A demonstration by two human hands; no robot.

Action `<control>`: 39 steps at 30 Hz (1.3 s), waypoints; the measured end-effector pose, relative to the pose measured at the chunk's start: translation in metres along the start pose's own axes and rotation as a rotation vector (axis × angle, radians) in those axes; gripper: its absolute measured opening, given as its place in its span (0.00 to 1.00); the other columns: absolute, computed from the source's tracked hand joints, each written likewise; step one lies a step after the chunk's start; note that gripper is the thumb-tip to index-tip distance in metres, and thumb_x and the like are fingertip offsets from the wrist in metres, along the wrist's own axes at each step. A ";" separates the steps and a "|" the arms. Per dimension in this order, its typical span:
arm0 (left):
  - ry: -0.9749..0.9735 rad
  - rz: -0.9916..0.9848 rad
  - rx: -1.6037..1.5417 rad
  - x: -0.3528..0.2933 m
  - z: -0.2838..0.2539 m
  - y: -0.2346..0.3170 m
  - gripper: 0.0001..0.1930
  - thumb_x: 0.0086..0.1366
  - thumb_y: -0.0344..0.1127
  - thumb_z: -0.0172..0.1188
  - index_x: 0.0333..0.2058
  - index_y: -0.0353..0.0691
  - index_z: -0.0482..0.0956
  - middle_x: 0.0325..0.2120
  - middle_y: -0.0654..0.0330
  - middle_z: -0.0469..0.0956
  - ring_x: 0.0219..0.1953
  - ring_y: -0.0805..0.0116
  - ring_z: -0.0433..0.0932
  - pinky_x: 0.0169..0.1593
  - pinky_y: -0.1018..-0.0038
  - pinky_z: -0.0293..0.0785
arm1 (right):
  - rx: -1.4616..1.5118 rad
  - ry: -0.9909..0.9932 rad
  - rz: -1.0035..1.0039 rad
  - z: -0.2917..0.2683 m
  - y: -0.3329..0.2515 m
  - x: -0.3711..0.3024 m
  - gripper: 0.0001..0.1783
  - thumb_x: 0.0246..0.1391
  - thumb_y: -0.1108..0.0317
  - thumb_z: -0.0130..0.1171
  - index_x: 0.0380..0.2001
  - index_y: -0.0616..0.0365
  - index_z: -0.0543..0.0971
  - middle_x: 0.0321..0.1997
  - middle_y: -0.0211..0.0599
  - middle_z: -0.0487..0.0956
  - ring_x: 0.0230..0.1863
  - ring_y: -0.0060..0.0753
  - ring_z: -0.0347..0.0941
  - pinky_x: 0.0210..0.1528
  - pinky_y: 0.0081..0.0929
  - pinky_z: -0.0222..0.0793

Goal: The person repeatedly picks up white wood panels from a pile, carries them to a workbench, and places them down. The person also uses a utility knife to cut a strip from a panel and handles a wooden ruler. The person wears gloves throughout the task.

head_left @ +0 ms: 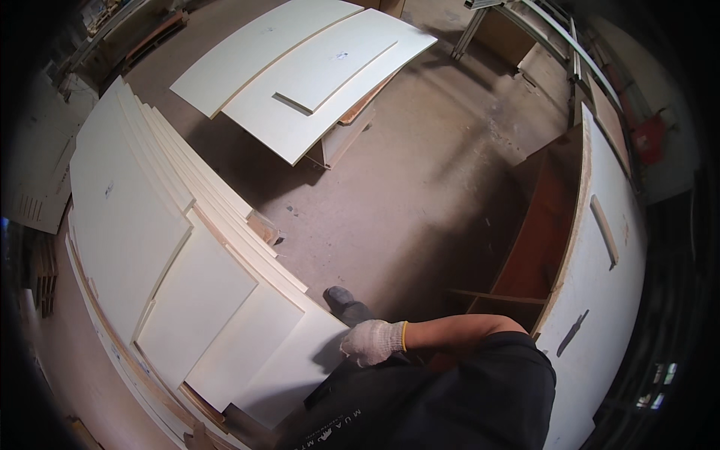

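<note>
My right hand (373,343), in a pale knitted glove with a yellow cuff, is at the near right edge of a white board (281,352). Its fingers are curled in at that edge, and the fingertips are hidden. The board lies among several overlapping white boards (135,169) stacked on my left, their long edges stepped like stairs. At the lower picture edge, beside the stack's near side, a dim brownish shape looks like part of my left hand (199,436). It is cut off, and its fingers cannot be made out.
More white panels (300,64) lie on a low support ahead, with a narrow strip (352,79) on top. On my right stands a long white-topped bench (600,300) with a reddish-brown open inside (536,225). My shoe (339,295) is on the concrete floor (420,172) between.
</note>
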State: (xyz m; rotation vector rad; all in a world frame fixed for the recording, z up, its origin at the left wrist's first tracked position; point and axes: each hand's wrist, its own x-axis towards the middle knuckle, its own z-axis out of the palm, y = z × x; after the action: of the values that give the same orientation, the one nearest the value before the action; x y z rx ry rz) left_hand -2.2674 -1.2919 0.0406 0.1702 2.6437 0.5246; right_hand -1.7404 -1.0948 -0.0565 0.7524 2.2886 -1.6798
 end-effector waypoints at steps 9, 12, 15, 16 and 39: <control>-0.056 0.286 -0.400 0.148 -0.140 -0.135 0.16 0.53 0.34 0.71 0.35 0.27 0.81 0.28 0.57 0.82 0.29 0.68 0.80 0.33 0.69 0.75 | -0.421 -0.084 0.158 0.070 -0.246 0.177 0.22 0.62 0.56 0.63 0.57 0.50 0.81 0.54 0.39 0.83 0.57 0.46 0.80 0.59 0.44 0.77; -0.156 0.235 -0.610 0.220 -0.195 -0.195 0.15 0.55 0.32 0.73 0.39 0.30 0.82 0.30 0.62 0.82 0.30 0.75 0.78 0.34 0.73 0.77 | -0.413 -0.007 0.001 0.117 -0.345 0.267 0.18 0.59 0.63 0.68 0.51 0.54 0.84 0.42 0.39 0.85 0.45 0.48 0.84 0.49 0.43 0.81; -0.171 0.240 -0.580 0.300 -0.256 -0.245 0.15 0.54 0.33 0.74 0.37 0.32 0.81 0.29 0.62 0.82 0.29 0.76 0.78 0.34 0.74 0.76 | -0.293 -0.007 -0.321 0.176 -0.436 0.402 0.18 0.58 0.66 0.69 0.51 0.56 0.84 0.43 0.41 0.85 0.46 0.49 0.84 0.50 0.42 0.82; -0.105 0.257 -0.382 0.322 -0.283 -0.262 0.16 0.52 0.34 0.75 0.35 0.33 0.81 0.28 0.61 0.81 0.29 0.76 0.77 0.33 0.75 0.75 | -0.177 -0.065 -0.329 0.200 -0.465 0.452 0.18 0.57 0.68 0.69 0.51 0.56 0.83 0.45 0.43 0.86 0.47 0.50 0.84 0.52 0.42 0.82; -0.137 0.126 -0.015 0.566 -0.330 -0.351 0.30 0.50 0.38 0.76 0.51 0.34 0.77 0.32 0.45 0.86 0.34 0.45 0.88 0.40 0.56 0.84 | 0.678 0.393 0.202 0.418 -0.546 1.017 0.29 0.71 0.56 0.52 0.71 0.52 0.70 0.71 0.42 0.70 0.70 0.42 0.68 0.70 0.30 0.65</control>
State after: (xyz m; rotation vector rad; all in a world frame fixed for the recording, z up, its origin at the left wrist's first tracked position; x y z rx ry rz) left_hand -2.9329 -1.6124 -0.0446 0.3566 2.5063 0.5534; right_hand -2.9387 -1.3233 -0.1981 1.5031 1.7235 -2.3881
